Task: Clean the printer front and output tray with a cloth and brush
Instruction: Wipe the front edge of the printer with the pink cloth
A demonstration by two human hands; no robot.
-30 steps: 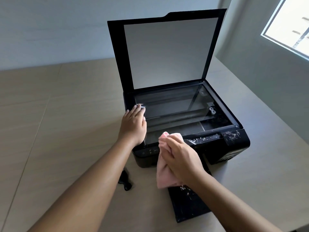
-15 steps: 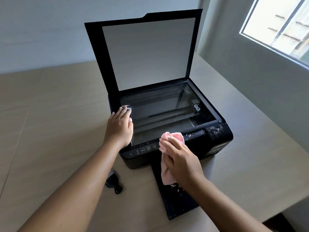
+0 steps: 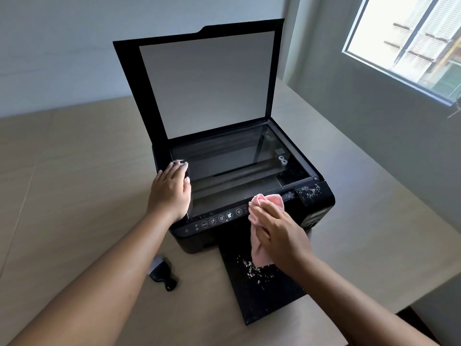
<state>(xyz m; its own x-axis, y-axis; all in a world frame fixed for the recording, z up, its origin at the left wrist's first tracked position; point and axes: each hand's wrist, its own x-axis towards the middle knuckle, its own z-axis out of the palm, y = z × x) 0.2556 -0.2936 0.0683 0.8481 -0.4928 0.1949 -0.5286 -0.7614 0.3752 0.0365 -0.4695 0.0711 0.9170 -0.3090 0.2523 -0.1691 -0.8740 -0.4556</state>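
A black printer (image 3: 316, 211) stands on the table with its scanner lid (image 3: 207, 81) raised. My left hand (image 3: 171, 193) lies flat on the printer's left top edge, holding nothing. My right hand (image 3: 279, 236) grips a pink cloth (image 3: 259, 255) and presses it on the front control strip, right of the lit buttons (image 3: 217, 221). White crumbs speckle the printer's front right corner (image 3: 309, 192) and the black output tray (image 3: 264, 293) that sticks out toward me. A small black brush (image 3: 163, 274) lies on the table, left of the tray.
The beige table (image 3: 74, 196) reaches a grey wall at the back and right, with a window (image 3: 409, 41) at the upper right. The table's right edge (image 3: 436, 278) drops off near the tray.
The view has drifted, so the printer sits further left in frame. The cloth hand has slid slightly right along the front strip. My left hand stays on the printer's left edge.
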